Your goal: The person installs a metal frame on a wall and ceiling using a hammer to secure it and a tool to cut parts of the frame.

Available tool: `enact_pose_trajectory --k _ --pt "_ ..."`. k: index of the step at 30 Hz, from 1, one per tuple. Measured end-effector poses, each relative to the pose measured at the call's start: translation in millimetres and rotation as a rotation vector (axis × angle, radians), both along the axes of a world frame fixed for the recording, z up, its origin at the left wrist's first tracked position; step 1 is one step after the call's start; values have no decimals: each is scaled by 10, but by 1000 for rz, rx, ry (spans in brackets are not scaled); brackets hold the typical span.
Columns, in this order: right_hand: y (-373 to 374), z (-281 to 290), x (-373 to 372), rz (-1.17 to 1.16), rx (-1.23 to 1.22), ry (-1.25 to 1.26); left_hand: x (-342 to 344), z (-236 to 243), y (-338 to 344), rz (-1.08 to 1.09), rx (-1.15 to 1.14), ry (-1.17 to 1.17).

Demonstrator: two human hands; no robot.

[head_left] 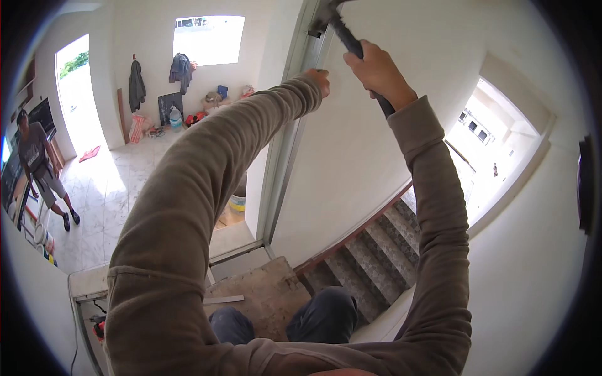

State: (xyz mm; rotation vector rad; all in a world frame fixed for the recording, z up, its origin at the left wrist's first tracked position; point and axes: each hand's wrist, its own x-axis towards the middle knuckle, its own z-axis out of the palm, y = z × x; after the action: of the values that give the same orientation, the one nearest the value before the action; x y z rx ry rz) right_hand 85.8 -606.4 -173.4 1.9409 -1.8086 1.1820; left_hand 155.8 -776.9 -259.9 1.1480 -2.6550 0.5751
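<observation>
A person's 2 knees, in dark trousers (pixel 321 313), show above a stained wooden board (pixel 266 276), where a pale strip (pixel 224 299) lies. Overhead, the right hand (pixel 379 72) closes fully around the black handle of a hammer (pixel 345 34), its head at the upper end of a metal post (pixel 283 175). The left hand (pixel 320 81), fingers curled, is by the same post; whether it grips anything cannot be told. A white wall (pixel 370 125) rises beside speckled stairs (pixel 373 257). Past the post stands a pail (pixel 237 203) with yellow and blue bands, its contents hidden. At far left, 2 more pails (pixel 42 237) stand near a co-worker (pixel 39 156) on the marble-patterned floor (pixel 103 188); their contents cannot be made out. A bluish water jug (pixel 175 117) sits at the back wall, below 2 hanging jackets (pixel 137 86) and a bright window (pixel 210 41).
</observation>
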Motion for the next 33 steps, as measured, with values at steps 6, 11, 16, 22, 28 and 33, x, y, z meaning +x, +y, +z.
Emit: enact_pose_trajectory --k 6,11,16,22,28,33 --pt "185 -211 -61 89 111 -61 -21 42 133 -37 272 288" --pt "61 -717 -210 327 -223 -930 -162 -27 -51 -117 -94 -127" --pt "-246 -832 -314 506 80 -1082 -226 -147 -123 -104 67 204" --pt "-322 -909 -115 503 -78 -1299 -78 -118 -57 -55 89 373" --pt "-248 -1062 -380 530 -3 -1007 -9 -192 -16 -197 -300 -192" --pt "-477 -1611 -527 732 -178 -1274 21 -56 -178 -230 -469 -184"
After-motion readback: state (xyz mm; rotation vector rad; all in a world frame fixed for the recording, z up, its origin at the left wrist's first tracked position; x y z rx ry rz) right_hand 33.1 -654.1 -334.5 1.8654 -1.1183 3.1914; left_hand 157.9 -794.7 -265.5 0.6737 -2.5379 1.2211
